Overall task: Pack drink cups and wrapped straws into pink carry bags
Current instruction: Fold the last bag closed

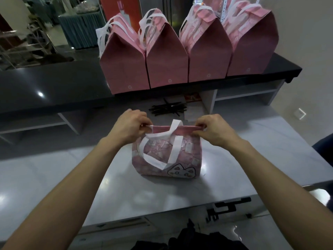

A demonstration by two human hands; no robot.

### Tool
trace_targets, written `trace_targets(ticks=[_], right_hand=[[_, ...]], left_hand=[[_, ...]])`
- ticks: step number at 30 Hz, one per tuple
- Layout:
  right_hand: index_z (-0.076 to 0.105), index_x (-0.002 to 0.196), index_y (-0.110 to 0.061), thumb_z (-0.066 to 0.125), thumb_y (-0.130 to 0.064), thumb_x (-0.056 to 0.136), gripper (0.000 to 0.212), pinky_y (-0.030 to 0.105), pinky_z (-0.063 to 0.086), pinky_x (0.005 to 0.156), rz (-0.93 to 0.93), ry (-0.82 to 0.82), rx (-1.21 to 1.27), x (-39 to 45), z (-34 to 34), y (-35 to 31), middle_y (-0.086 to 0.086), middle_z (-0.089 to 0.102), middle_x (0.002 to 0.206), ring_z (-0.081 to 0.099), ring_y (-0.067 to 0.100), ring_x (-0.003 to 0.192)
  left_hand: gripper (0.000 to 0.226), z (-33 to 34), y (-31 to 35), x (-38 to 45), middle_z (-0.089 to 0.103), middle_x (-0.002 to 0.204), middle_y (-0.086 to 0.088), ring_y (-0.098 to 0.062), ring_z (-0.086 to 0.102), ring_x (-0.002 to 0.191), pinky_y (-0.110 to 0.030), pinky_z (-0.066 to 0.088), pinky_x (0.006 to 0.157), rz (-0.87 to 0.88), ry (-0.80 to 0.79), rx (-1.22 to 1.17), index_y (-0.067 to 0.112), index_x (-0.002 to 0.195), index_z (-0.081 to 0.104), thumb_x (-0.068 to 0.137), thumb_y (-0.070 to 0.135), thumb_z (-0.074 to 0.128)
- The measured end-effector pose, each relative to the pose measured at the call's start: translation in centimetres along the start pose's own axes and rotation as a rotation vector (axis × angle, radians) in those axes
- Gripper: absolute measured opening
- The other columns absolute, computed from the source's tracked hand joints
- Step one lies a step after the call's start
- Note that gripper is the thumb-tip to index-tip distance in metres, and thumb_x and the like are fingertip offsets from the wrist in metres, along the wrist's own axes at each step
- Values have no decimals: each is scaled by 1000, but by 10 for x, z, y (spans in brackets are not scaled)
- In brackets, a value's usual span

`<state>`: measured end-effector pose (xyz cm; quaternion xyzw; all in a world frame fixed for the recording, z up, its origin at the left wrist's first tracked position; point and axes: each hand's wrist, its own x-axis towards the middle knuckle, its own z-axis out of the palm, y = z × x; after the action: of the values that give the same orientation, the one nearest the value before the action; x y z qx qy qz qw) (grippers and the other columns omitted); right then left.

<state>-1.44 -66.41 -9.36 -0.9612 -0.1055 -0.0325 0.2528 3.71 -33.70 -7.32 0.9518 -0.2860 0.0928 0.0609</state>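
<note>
The left hand (130, 123) and right hand (212, 128) each pinch a top corner of the pink carry bag (166, 154), which stands on the pale bench (252, 141). Beyond the bag lie dark sticks (167, 109), probably wrapped straws. Farther behind the bag, four pink bags (187, 56) stand in a row on a black counter (54, 87).

Your bag (166, 156) stands on the table (252, 141) before you, your left hand (130, 126) at its left top corner, your right hand (213, 129) at its right. Behind it lie straws (168, 109); beyond, four bags (189, 51) line the counter (54, 83).
</note>
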Motion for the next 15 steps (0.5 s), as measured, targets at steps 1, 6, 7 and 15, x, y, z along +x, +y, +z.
trace_targets(ticks=[1, 6, 7, 15], right_hand=[[80, 92, -23, 84, -39, 92, 16, 41, 60, 74, 13, 29, -12, -4, 1, -1, -10, 69, 85, 64, 12, 80], [82, 84, -19, 83, -32, 92, 15, 31, 47, 63, -4, 133, 9, -24, 13, -17, -10, 65, 69, 59, 8, 66], [82, 82, -20, 84, -36, 92, 19, 28, 44, 61, -7, 133, 15, -29, 16, -21, -13, 62, 66, 58, 6, 63], [78, 99, -35, 61, -86, 87, 56, 26, 55, 79, -130, 42, 203, -81, 27, -10, -21, 72, 85, 68, 2, 87]], left_hand=[[15, 1, 1, 2, 64, 92, 15, -13, 51, 87, -34, 34, 75, 18, 41, 34, 28, 109, 85, 95, 34, 83], [19, 8, 10, 10, 73, 101, 10, -17, 67, 92, -41, 56, 80, -182, 122, -193, 31, 112, 86, 93, 31, 86], [26, 9, 10, 9, 73, 105, 11, -14, 68, 94, -39, 59, 85, -220, 104, -310, 32, 119, 84, 93, 26, 86], [26, 18, 30, -83, 65, 120, 8, -2, 66, 105, -23, 57, 92, -319, 468, -509, 33, 121, 63, 99, 21, 70]])
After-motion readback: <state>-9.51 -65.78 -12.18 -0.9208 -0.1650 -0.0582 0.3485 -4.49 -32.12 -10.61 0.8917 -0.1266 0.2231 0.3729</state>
